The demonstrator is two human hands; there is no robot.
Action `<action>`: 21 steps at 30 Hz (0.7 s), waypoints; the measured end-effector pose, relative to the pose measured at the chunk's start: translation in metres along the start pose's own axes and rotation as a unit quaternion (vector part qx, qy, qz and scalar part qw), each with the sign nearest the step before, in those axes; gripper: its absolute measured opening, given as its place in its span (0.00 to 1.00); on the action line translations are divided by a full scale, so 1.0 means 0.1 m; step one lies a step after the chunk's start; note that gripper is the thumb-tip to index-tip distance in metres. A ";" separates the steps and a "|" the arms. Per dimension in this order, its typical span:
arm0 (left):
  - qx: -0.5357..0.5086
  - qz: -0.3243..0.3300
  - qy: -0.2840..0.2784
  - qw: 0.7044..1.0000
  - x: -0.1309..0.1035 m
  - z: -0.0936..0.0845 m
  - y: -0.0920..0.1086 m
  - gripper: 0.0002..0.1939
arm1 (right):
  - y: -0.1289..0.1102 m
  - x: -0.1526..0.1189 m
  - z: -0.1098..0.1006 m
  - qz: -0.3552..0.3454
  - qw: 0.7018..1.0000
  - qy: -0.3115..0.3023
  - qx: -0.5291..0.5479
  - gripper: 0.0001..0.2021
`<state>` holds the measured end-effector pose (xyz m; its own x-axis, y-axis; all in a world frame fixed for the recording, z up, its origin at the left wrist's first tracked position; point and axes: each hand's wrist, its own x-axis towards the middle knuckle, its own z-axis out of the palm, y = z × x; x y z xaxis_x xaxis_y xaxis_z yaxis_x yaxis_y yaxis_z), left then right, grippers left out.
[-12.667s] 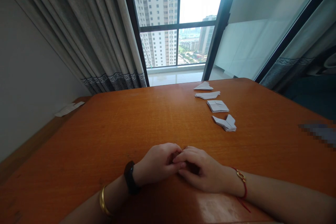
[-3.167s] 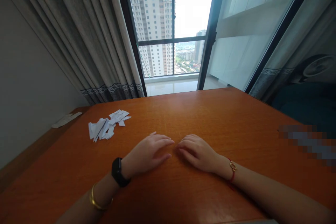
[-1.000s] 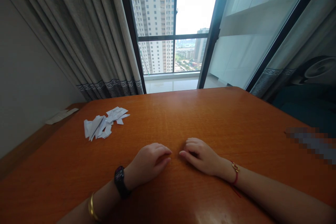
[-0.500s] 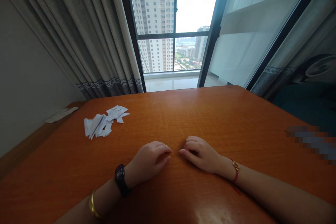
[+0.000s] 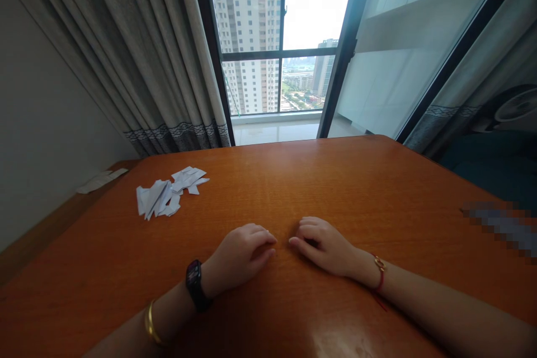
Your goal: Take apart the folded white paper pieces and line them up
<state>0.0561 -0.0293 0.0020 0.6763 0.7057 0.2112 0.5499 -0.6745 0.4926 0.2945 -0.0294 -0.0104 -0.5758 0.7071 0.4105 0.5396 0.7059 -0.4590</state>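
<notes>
My left hand (image 5: 241, 254) rests on the wooden table (image 5: 268, 179), loosely curved, its thumb apart from the fingers and nothing in it. A dark smartwatch (image 5: 195, 285) and a gold bangle (image 5: 151, 324) are on that arm. Just to the right lies my right hand (image 5: 323, 246), also on the tabletop, its fingers gently bent and a gap showing inside the thumb; I see nothing held there. A red cord bracelet (image 5: 380, 274) circles the right wrist. The hands do not touch. Beyond the left hand is a loose pile of torn white paper (image 5: 157, 198).
A pale flat item (image 5: 100, 180) lies by the wall at the left edge. At the right, a blurred-out object (image 5: 499, 226) lies on the table. Behind the table hang grey curtains (image 5: 168, 67) beside a window; a fan (image 5: 518, 106) stands at the far right.
The whole view has shifted very slightly. Both hands and the paper pieces keep their places on the table.
</notes>
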 end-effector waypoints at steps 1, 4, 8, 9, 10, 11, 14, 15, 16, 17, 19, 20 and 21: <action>0.000 -0.001 -0.001 1.000 0.00 0.00 0.00 0.10 | 0.00 0.00 0.00 0.001 1.000 0.000 -0.001 0.18; 0.000 -0.002 -0.001 1.000 0.00 0.00 0.00 0.10 | 0.01 0.00 0.00 0.003 1.000 -0.004 -0.002 0.18; -0.001 0.000 -0.002 1.000 0.00 0.00 0.00 0.10 | 0.01 -0.01 0.00 0.001 1.000 -0.006 -0.002 0.18; -0.002 0.000 -0.002 1.000 0.00 0.00 0.00 0.10 | 0.01 -0.01 0.00 0.001 1.000 -0.005 -0.002 0.18; -0.002 0.001 0.000 1.000 0.00 0.00 0.00 0.10 | 0.01 -0.01 0.00 0.000 1.000 -0.005 -0.002 0.18; -0.001 0.001 0.001 1.000 0.00 0.00 0.00 0.10 | 0.01 -0.01 0.01 0.000 1.000 -0.005 -0.002 0.18; 0.000 0.002 0.003 1.000 0.00 0.00 0.00 0.10 | 0.02 -0.02 0.01 0.002 1.000 -0.006 -0.003 0.18; 0.001 0.002 0.001 1.000 0.00 0.00 0.00 0.10 | 0.02 -0.02 0.01 0.004 1.000 -0.005 -0.002 0.18; 0.002 0.003 -0.001 1.000 0.00 0.00 0.00 0.10 | 0.02 -0.02 0.01 0.004 1.000 -0.005 -0.001 0.18; 0.003 0.003 -0.003 1.000 0.00 0.00 0.01 0.10 | 0.02 -0.02 0.01 0.005 1.000 -0.004 0.000 0.18; 0.004 0.002 -0.006 1.000 0.00 -0.01 0.01 0.10 | 0.02 -0.01 0.01 0.004 1.000 -0.003 0.002 0.18; 0.005 0.002 -0.006 1.000 0.00 -0.01 0.01 0.10 | 0.02 -0.01 0.01 0.003 1.000 -0.004 0.001 0.17; 0.006 0.001 -0.006 1.000 0.01 -0.01 0.01 0.10 | 0.02 -0.01 0.01 0.002 1.000 -0.006 0.001 0.17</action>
<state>0.0567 -0.0297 0.0037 0.6840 0.7009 0.2021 0.5534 -0.6791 0.4823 0.2957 -0.0289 -0.0125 -0.5802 0.7097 0.3995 0.5414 0.7026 -0.4617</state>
